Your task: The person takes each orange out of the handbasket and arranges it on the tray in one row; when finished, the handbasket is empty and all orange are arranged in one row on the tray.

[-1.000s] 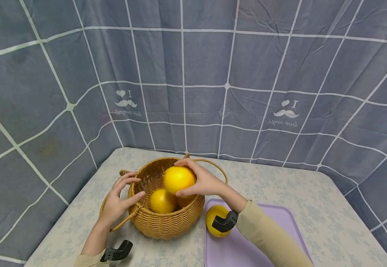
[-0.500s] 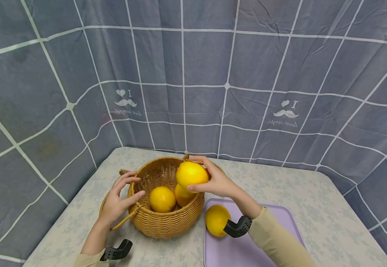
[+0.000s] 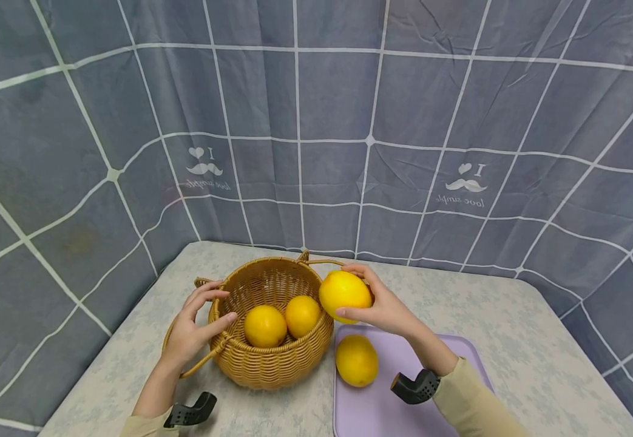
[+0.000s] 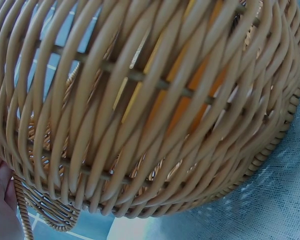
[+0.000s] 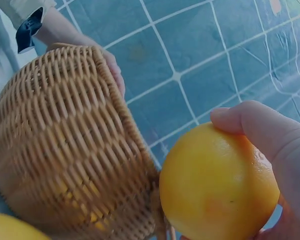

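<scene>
My right hand (image 3: 384,303) holds an orange (image 3: 343,295) between thumb and fingers, just right of the wicker basket's rim and above the tray's far edge. In the right wrist view the thumb lies over the top of this orange (image 5: 217,182), close beside the basket (image 5: 65,130). On the left, my left hand (image 3: 193,328) grips the rim of the wicker basket (image 3: 272,370), fingertips and thumb reaching over the edge. Inside it lie two oranges, one on the left (image 3: 265,326) and one on the right (image 3: 302,316). Woven strands fill the left wrist view, with orange showing through.
A lilac tray (image 3: 392,413) stands right of the basket, with one orange (image 3: 357,360) at its left side. The basket's looped handles hang outward, one (image 3: 201,364) by the left wrist. A grey checked curtain (image 3: 338,176) rises behind the pale patterned tabletop (image 3: 540,364).
My right hand has lifted an orange from over the basket and carried it rightward past the rim, uncovering the right orange inside. The left hand has stayed at the rim.
</scene>
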`<state>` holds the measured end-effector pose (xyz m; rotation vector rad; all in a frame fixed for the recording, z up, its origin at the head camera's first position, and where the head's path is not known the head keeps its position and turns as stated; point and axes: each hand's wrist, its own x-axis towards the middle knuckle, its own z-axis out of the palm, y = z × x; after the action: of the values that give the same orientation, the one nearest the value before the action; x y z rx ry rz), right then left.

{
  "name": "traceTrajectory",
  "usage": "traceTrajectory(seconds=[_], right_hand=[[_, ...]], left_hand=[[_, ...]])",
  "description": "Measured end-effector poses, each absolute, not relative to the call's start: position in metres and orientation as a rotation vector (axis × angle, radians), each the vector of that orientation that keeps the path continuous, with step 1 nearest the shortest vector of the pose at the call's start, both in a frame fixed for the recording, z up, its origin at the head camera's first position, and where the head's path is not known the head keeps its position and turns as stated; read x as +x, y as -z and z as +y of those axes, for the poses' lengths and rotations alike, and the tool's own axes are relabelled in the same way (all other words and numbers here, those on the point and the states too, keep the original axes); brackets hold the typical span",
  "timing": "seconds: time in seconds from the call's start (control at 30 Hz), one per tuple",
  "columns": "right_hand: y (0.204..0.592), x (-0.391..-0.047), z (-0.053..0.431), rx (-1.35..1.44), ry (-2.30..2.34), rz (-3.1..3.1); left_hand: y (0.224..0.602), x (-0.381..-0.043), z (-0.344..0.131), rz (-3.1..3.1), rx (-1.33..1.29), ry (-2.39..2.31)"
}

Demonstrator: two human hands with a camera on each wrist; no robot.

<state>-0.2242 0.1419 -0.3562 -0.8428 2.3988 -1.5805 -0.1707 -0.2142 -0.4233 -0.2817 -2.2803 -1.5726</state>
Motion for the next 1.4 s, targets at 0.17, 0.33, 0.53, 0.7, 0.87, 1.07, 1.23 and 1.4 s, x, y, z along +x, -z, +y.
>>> traceTrajectory(seconds=[0.17,0.33,0.53,0.7,0.87,1.07,1.23,1.4], right_hand=[[0.365,-0.220,0.157,-0.777,1.625,2.432],[0.373,-0.216,0.169,-0.706,1.647,2.487],[0.382,-0.210,0.181,-0.604,1.678,2.522],[0.386,-0.205,0.190,-0.551,1.712,2.528],[0.394,-0.203,0.198,-0.528,1.746,2.527],[0.403,-0.198,0.206,-0.477,1.749,2.534],[0.410,-0.192,0.211,-0.403,1.737,2.515],[0.418,-0.186,0.213,-0.330,1.743,2.500]], left_hand=[[0.425,-0.170,-0.214,-2.278,-0.285,1.560],[0.426,-0.171,-0.215,-2.263,-0.307,1.557],[0.426,-0.171,-0.215,-2.251,-0.317,1.572],[0.426,-0.171,-0.214,-2.249,-0.315,1.579],[0.427,-0.171,-0.214,-2.249,-0.318,1.571],[0.427,-0.171,-0.215,-2.246,-0.325,1.553],[0.428,-0.172,-0.215,-2.249,-0.322,1.553],[0.428,-0.172,-0.215,-2.252,-0.316,1.554]])
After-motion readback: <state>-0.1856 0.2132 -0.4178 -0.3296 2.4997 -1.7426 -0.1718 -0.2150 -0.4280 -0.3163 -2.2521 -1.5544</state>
